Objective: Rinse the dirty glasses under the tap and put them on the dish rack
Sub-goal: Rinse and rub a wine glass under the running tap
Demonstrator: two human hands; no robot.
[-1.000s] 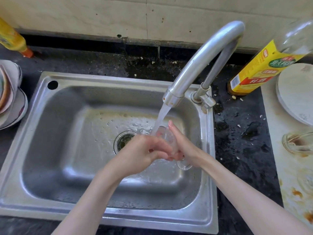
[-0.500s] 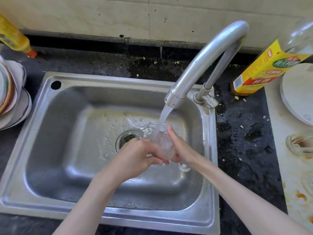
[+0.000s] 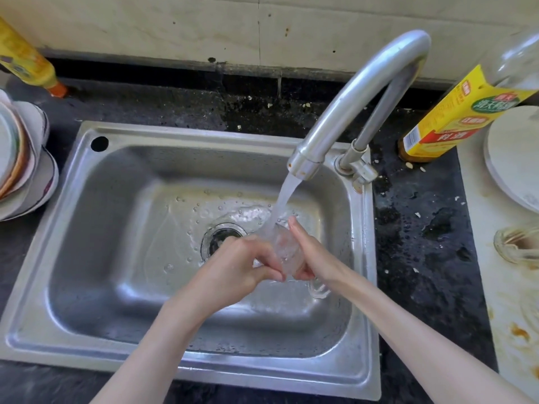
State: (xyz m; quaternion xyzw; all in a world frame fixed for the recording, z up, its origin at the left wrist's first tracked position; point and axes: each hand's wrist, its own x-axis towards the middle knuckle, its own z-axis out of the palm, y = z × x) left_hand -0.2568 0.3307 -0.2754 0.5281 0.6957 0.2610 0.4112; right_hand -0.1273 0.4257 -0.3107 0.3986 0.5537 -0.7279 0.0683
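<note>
While held under the running tap by both hands, left hand pinching and right hand cupping, glass mid-rinse over sink. Racking not yet done; rack not seen. Another dirty glass waiting on right counter. Sink walls close; open room above.

a dark speckled counter, wet and strewn with pale crumbs, carries a steel sink set into it. at the far left corner stands a yellow bottle; just left of the sink sits a stack of plates and bowls. right of the tap stands a bottle with a yellow label. a pale, stained board on the right bears a white plate and a dirty glass.
</note>
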